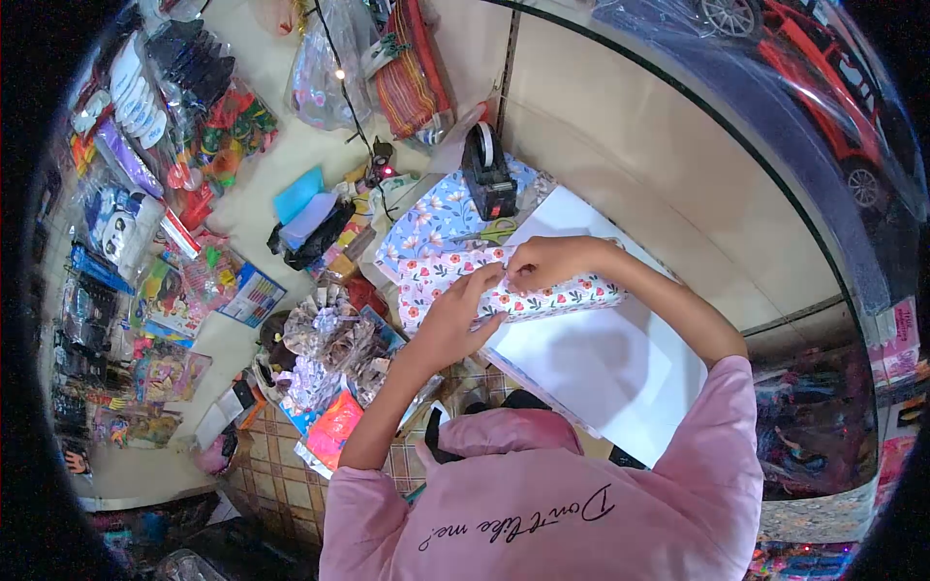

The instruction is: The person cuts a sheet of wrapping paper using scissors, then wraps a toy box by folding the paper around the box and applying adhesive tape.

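A box-shaped package [572, 302] in white wrapping paper with red flowers lies across a white board or sheet [639, 373]. My left hand [463, 312] rests on the package's left part, thumb and fingers apart, fingertips pressing the paper. Beside it, my right hand [552, 263] is curled over the middle of the package, fingertips pinched against the paper; whatever they hold is hidden. Green-handled scissors [499, 230] lie just beyond the package, on blue floral paper [426, 225]. Behind them stands a black tape dispenser [487, 174] with a roll in it.
Crumpled patterned paper [329, 329] and a bright pink packet [336, 426] are heaped to the left, above a tiled floor [281, 474]. Bagged toys [232, 131] line the far left. A glass case edge [775, 160] curves along the right, near a boxed red toy car [814, 82].
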Motion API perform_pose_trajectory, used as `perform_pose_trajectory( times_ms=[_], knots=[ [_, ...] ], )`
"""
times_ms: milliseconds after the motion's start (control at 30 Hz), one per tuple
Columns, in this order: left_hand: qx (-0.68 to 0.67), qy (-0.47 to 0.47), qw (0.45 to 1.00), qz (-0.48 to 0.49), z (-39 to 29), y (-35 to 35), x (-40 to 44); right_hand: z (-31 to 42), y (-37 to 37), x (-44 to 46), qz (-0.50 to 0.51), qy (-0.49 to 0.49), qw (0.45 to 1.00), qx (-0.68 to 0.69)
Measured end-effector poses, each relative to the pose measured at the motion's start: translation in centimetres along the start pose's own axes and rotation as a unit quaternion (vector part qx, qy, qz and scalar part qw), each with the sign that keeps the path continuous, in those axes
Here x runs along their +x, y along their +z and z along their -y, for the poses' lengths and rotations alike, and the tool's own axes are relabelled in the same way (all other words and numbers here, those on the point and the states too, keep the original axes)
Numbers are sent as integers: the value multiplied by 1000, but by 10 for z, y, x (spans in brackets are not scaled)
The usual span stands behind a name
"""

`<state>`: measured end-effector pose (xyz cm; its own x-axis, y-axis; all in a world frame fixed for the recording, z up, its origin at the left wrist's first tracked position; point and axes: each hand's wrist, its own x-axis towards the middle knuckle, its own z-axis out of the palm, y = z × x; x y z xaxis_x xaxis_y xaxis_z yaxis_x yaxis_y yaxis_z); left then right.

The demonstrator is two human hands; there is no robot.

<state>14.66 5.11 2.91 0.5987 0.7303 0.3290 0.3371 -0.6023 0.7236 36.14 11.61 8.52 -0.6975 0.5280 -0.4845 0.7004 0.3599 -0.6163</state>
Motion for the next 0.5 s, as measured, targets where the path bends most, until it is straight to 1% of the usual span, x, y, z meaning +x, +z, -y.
perform_pose_trajectory(
  times_ms=[100, 200, 300, 500],
  knots=[
    [7, -1, 1000, 1, -1, -1, 0, -2, 2, 1, -9, 4, 1000, -4],
    [9, -18, 1000, 13, -3, -2, 0, -6, 6, 0, -45, -31, 999, -2],
    [5, 7, 1000, 2, -1, -1, 1, 1, 4, -2, -28, 40, 999, -1],
    [13, 1, 1000, -1, -2, -1, 0, 1, 8, -6, -63, 16, 997, 33]
  ],
)
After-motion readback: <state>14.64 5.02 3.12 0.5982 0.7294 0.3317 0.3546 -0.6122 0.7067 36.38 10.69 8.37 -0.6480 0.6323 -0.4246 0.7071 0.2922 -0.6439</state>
